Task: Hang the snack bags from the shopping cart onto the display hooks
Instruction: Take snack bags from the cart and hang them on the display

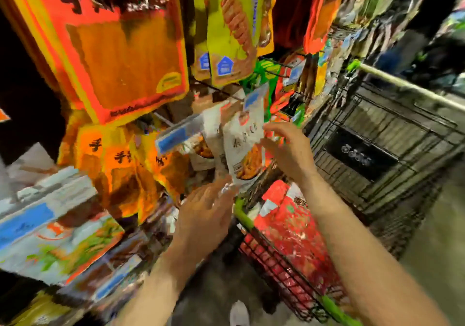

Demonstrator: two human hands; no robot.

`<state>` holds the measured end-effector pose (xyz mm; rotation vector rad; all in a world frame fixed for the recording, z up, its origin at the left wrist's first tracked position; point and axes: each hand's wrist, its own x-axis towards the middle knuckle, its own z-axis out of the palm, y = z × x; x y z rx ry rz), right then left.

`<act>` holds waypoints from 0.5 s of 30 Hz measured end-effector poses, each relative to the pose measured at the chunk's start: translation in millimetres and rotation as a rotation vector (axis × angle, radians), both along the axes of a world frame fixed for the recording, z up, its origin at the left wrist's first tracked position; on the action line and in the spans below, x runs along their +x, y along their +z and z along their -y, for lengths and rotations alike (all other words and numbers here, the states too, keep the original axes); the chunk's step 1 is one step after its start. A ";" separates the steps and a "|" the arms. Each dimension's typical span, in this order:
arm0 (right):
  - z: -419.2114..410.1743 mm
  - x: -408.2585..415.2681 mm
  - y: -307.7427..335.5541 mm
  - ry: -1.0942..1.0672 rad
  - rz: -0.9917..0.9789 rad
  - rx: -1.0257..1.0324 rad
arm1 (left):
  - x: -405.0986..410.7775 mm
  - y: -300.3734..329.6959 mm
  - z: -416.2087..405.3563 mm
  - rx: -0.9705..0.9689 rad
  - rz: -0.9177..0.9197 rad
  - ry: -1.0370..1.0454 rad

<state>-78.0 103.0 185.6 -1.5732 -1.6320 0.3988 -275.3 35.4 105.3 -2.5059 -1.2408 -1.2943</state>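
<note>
**White bag at the hook, cart not yet emptied**

Two bare forearms fill the bottom of the view, reaching up and away toward the display rack. Left hand [205,212] sits just under the bottom edge of a white snack bag [242,149], its fingers [226,187] spread fairly straight and touching or nearly touching that crinkled lower edge; it does not look curled round anything. Right hand [289,149] is at the bag's right edge, fingers loosely parted, and motion blur makes it impossible to say whether they pinch the bag or only steady it.

The white bag hangs among similar white bags [205,139] in the middle of the rack, its top near a blue price tag [252,98] at a hook's front end. I judge it is on the hook or in the last moment of being seated there; the hole and wire are not readable.

Work remains. The shopping cart [284,270], with its green rim, stands just right of the left hand and holds a heap of red snack packets [289,225] yet to be hung. Orange bags [118,41] and yellow bags [231,26] already fill the upper hooks.

Much is smeared: print on the bags, the hook tips and the lower left shelf [50,230] are blocky. A second wire cart [382,149] at the right is cut off by the frame edge.
</note>
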 end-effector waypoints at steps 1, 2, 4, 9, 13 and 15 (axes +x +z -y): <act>7.5 22.8 -15.6 -0.067 -0.033 -0.077 | 14.1 -8.1 -2.1 -0.050 0.010 -0.053; 13.9 45.7 -31.7 -0.109 -0.076 -0.144 | 28.9 -15.9 -4.4 -0.107 0.010 -0.093; 26.8 87.9 -67.0 -0.199 -0.138 -0.243 | 58.9 -33.0 -8.2 -0.243 -0.027 -0.138; 57.9 164.7 -152.0 -0.389 -0.297 -0.521 | 117.2 -79.6 -18.2 -0.443 -0.263 -0.183; 61.9 201.7 -235.5 -0.546 -0.498 -0.755 | 150.5 -121.2 -38.5 -0.634 -0.453 -0.121; 65.5 201.2 -276.6 -0.579 -0.619 -0.865 | 161.1 -139.2 -44.5 -0.693 -0.559 -0.072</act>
